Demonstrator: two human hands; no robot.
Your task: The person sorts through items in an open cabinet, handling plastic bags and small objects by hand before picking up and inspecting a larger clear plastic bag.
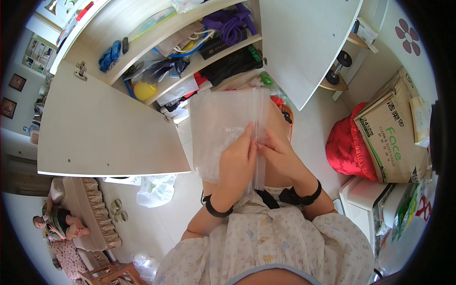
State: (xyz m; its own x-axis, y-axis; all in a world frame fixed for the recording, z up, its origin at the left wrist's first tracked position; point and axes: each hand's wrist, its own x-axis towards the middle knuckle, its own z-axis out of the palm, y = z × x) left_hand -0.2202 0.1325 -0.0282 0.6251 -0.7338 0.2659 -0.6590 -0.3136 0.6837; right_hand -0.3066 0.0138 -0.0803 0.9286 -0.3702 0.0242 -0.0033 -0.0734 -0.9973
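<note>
A frosted, see-through plastic bag (211,111) lies spread over my lap, with a doubled strip along its right side. My left hand (237,159) rests on the bag and grips it beside that strip, fingers pointing up. From the other side my right hand (279,153) pinches the strip, its fingertips close to those of the left. The bag looks flat, with a few shiny wrinkles near the left hand. Both wrists wear black bands.
Ahead stands an open cabinet with a left door (109,128) and a right door (306,42); its shelves hold bags and purple straps (232,31). To the right are a red bag (349,145) and cardboard box (392,133). A person (59,218) sits on a far-left sofa.
</note>
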